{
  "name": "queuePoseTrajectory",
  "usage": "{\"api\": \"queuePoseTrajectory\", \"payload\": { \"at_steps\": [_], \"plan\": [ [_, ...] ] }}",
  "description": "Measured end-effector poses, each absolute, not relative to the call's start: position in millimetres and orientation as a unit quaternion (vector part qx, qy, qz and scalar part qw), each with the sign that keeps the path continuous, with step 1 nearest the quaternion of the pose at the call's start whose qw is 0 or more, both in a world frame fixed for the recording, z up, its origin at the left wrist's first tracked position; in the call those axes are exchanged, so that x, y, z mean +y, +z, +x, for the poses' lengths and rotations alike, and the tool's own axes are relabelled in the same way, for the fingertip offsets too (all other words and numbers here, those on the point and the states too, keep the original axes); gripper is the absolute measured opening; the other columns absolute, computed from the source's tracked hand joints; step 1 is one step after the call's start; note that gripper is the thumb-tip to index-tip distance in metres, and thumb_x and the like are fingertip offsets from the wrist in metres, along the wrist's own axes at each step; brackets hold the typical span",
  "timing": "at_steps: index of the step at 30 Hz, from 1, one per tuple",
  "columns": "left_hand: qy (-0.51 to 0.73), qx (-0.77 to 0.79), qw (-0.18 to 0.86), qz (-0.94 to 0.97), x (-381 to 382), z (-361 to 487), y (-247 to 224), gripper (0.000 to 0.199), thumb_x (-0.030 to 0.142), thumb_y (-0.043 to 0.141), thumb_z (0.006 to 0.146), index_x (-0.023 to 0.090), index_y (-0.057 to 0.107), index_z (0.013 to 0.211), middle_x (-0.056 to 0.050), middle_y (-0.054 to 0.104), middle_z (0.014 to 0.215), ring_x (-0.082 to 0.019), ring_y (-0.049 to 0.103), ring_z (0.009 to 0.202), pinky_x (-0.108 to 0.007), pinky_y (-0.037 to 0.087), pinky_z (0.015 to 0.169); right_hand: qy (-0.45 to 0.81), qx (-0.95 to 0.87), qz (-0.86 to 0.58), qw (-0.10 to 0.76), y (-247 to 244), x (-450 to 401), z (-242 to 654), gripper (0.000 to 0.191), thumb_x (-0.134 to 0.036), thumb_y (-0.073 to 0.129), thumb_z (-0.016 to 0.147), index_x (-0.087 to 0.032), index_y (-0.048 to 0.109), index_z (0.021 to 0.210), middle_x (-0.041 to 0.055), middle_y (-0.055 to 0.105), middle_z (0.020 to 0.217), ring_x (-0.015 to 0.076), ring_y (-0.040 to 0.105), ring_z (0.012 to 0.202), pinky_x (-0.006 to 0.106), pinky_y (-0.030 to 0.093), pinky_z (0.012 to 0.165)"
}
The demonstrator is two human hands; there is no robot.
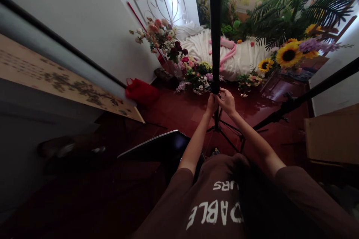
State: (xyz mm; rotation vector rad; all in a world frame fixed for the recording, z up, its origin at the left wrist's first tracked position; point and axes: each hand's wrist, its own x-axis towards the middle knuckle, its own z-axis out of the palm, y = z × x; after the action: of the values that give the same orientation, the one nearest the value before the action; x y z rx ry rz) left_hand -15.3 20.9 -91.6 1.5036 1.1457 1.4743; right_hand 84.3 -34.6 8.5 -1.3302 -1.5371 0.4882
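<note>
Above the reddish floor (pixel 168 119), the left hand (pixel 212 103) and the right hand (pixel 226 101) meet around the upright black stand pole (pixel 215 44), each grip curled against it, in front of the bed (pixel 241 58) and flowers (pixel 196 73).

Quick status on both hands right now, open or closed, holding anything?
Left hand: closed on the black pole.
Right hand: fingers bent at the pole; firm grip or light touch can't be told.
</note>
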Motion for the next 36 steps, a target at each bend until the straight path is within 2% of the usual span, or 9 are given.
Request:
{"api": "queuePoseTrajectory", "payload": {
  "at_steps": [5, 10, 13, 18, 23, 27, 30, 33, 36],
  "plan": [
    [0.586, 0.438, 0.353, 0.582, 25, -13, -94, 0.038, 0.055, 0.051, 0.089, 0.019, 0.059, 0.098, -0.008, 0.068, 0.095, -0.017, 0.066, 0.089, -0.033, 0.055, 0.086, 0.282, -0.580, -0.573, 0.506, 15, -15, 69, 0.037, -0.045, 0.069, 0.075, -0.016, 0.073, 0.098, 0.0078, 0.076, 0.093, 0.0235, 0.071, 0.084, 0.030, 0.054, 0.076],
    [0.585, 0.434, 0.331, 0.599, 18, -13, -82, 0.047, 0.058, 0.045, 0.093, 0.018, 0.059, 0.112, -0.011, 0.067, 0.102, -0.019, 0.066, 0.099, -0.033, 0.053, 0.091, 0.316, -0.569, -0.518, 0.555, 38, -4, 71, 0.037, -0.045, 0.076, 0.067, -0.015, 0.076, 0.089, 0.0026, 0.075, 0.080, 0.0222, 0.071, 0.079, 0.027, 0.053, 0.068],
    [0.574, 0.449, 0.317, 0.607, 12, -14, -74, 0.049, 0.061, 0.046, 0.092, 0.017, 0.059, 0.111, -0.011, 0.067, 0.100, -0.018, 0.066, 0.095, -0.030, 0.054, 0.088, 0.317, -0.576, -0.487, 0.575, 66, 3, 71, 0.036, -0.044, 0.078, 0.066, -0.016, 0.077, 0.088, 0.0006, 0.075, 0.079, 0.0208, 0.071, 0.080, 0.027, 0.055, 0.068],
    [0.575, 0.448, 0.311, 0.610, 9, -14, -70, 0.043, 0.060, 0.045, 0.093, 0.021, 0.057, 0.108, -0.007, 0.065, 0.096, -0.016, 0.066, 0.089, -0.030, 0.054, 0.083, 0.285, -0.605, -0.441, 0.599, 114, 18, 69, 0.038, -0.047, 0.077, 0.070, -0.018, 0.077, 0.096, 0.0009, 0.075, 0.086, 0.0194, 0.071, 0.088, 0.032, 0.058, 0.078],
    [0.581, 0.465, 0.302, 0.597, 8, -12, -67, 0.039, 0.058, 0.047, 0.093, 0.022, 0.056, 0.104, -0.004, 0.064, 0.087, -0.014, 0.065, 0.080, -0.028, 0.053, 0.077, 0.239, -0.652, -0.420, 0.584, 133, 26, 73, 0.042, -0.052, 0.073, 0.076, -0.019, 0.075, 0.101, 0.0023, 0.075, 0.094, 0.0200, 0.070, 0.096, 0.035, 0.058, 0.083],
    [0.583, 0.464, 0.299, 0.597, 6, -12, -65, 0.039, 0.059, 0.047, 0.092, 0.022, 0.055, 0.100, -0.004, 0.063, 0.085, -0.014, 0.063, 0.077, -0.028, 0.053, 0.076, 0.246, -0.664, -0.418, 0.569, 126, 17, 79, 0.047, -0.059, 0.068, 0.079, -0.021, 0.072, 0.107, 0.0017, 0.074, 0.093, 0.0174, 0.070, 0.091, 0.033, 0.058, 0.083],
    [0.581, 0.461, 0.302, 0.599, 5, -12, -64, 0.042, 0.062, 0.045, 0.092, 0.021, 0.055, 0.101, -0.005, 0.064, 0.087, -0.015, 0.063, 0.078, -0.028, 0.052, 0.076, 0.248, -0.666, -0.443, 0.547, 102, -2, 90, 0.049, -0.062, 0.060, 0.085, -0.023, 0.066, 0.114, 0.0035, 0.072, 0.099, 0.0166, 0.069, 0.090, 0.031, 0.058, 0.080],
    [0.582, 0.458, 0.302, 0.600, 6, -12, -65, 0.045, 0.063, 0.044, 0.092, 0.021, 0.055, 0.102, -0.007, 0.065, 0.090, -0.016, 0.064, 0.082, -0.029, 0.052, 0.077, 0.241, -0.684, -0.506, 0.467, 61, -25, 106, 0.049, -0.064, 0.057, 0.086, -0.021, 0.062, 0.109, 0.0074, 0.070, 0.100, 0.0192, 0.068, 0.089, 0.031, 0.057, 0.076],
    [0.576, 0.462, 0.306, 0.601, 7, -13, -67, 0.043, 0.062, 0.044, 0.092, 0.021, 0.055, 0.101, -0.006, 0.064, 0.090, -0.015, 0.063, 0.080, -0.029, 0.051, 0.077, 0.256, -0.690, -0.575, 0.357, 22, -45, 119, 0.044, -0.064, 0.055, 0.087, -0.021, 0.061, 0.093, 0.0089, 0.069, 0.094, 0.0209, 0.066, 0.084, 0.032, 0.053, 0.075]
  ]
}}
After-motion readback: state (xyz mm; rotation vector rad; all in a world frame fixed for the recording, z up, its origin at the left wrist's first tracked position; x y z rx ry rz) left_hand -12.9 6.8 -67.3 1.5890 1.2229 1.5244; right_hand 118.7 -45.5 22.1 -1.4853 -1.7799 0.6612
